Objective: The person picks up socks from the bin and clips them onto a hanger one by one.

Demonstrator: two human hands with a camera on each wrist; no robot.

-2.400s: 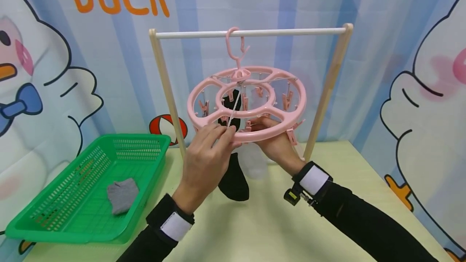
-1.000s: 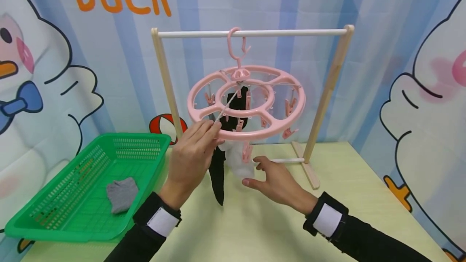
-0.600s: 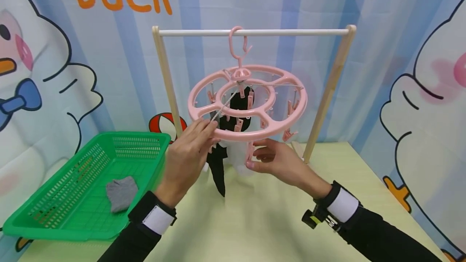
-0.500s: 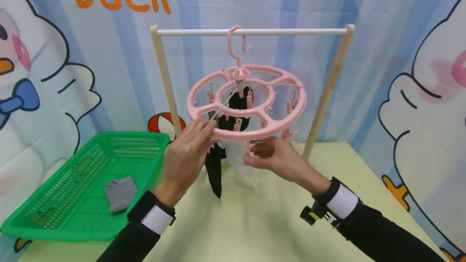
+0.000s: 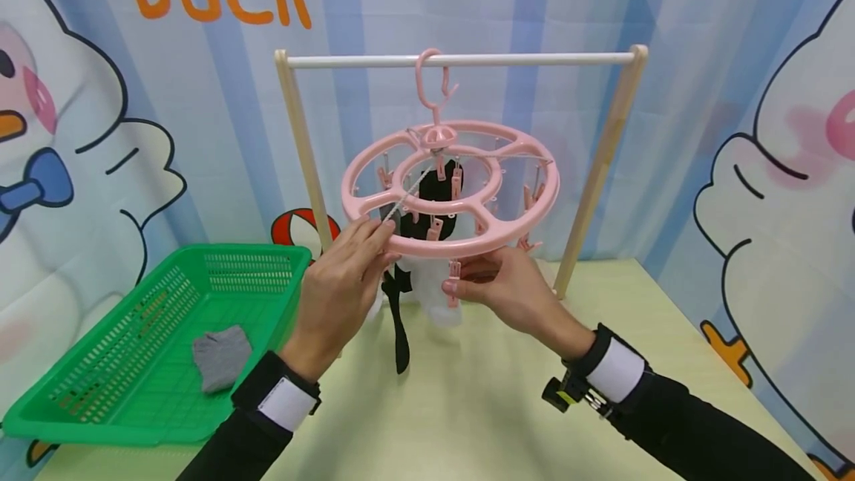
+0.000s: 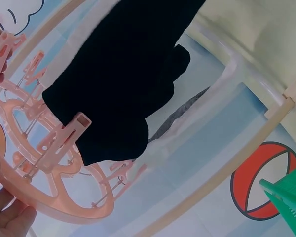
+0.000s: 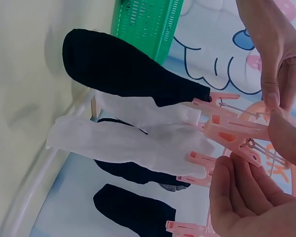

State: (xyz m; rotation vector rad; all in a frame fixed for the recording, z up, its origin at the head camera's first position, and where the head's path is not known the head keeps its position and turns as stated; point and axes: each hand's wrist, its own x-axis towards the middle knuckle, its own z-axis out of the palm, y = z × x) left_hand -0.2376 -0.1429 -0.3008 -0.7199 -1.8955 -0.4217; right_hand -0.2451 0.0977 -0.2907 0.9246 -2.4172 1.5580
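Note:
A round pink clip hanger (image 5: 461, 247) hangs by its hook from a white bar. My left hand (image 5: 337, 288) grips its rim at the front left, thumb underneath. Below the front of the rim, my right hand (image 5: 517, 292) pinches a pink clothespin (image 5: 454, 284) between thumb and fingers. In the right wrist view no cloth shows in this clothespin (image 7: 232, 131). Just beside it, a black sock (image 7: 123, 66) hangs from another clip, near a white sock (image 7: 128, 140). The left wrist view shows a black sock (image 6: 113, 79) clipped close by the rim.
At left, a green basket (image 5: 267, 362) stands on the table (image 5: 481, 407) with a grey sock (image 5: 223, 358) inside. The wooden rack's posts (image 5: 601, 169) rise on either side of the hanger. More pink clips (image 5: 531, 195) dangle around its ring.
My right hand has come out from under the ring, moved down, then risen to take hold of the front clothespin. My left hand has shifted left along the rim, and the hanger has turned slightly.

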